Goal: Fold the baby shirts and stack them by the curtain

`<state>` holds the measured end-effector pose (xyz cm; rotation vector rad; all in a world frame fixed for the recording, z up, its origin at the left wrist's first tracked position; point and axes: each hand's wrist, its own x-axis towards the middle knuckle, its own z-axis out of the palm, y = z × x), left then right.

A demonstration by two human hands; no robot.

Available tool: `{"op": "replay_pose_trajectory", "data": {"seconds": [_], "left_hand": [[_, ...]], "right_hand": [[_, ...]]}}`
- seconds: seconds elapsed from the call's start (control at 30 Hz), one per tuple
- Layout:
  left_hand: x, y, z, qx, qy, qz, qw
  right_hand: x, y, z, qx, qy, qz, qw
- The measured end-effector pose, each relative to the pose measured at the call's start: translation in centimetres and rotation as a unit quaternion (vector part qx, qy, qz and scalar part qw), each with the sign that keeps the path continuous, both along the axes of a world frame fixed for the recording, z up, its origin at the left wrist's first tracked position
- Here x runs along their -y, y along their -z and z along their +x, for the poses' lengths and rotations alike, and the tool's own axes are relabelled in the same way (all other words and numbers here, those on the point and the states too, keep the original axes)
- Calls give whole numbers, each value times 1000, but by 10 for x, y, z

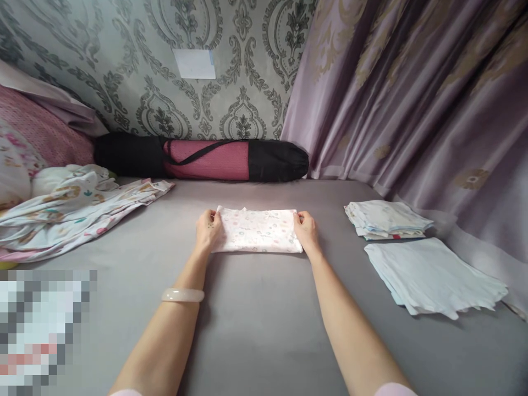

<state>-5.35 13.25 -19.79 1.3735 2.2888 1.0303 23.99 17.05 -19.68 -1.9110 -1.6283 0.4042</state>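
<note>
A folded piece of white cloth (259, 231) with a small pink and grey print lies in front of me on a grey sheet (256, 324). My left hand (209, 228) pinches its left edge, thumb and fingers closed on the fabric. At the opposite edge my right hand (306, 226) grips the cloth the same way. Between the two hands it is held out flat as a wide rectangle. Whether it touches the sheet along its whole length, I cannot tell. A pale bangle (182, 295) circles my left wrist.
To the right sit a stack of folded cloths (388, 217) and a pale blue-white pile (435, 275). Crumpled printed fabric (94, 201) lies at left. A black and pink roll bag (206, 159) rests against the wall; a purple curtain (371, 99) hangs at right. The lower left corner is pixelated.
</note>
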Motion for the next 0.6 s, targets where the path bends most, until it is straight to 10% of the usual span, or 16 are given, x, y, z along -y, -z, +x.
{"op": "replay_pose_trajectory", "data": {"seconds": [0.43, 0.6], "left_hand": [[8, -9, 2, -122, 9, 34, 992], [5, -3, 42, -173, 195, 109, 959]], "right_hand": [[1, -16, 3, 40, -1, -3, 999], [28, -24, -58, 99, -247, 63, 962]]}}
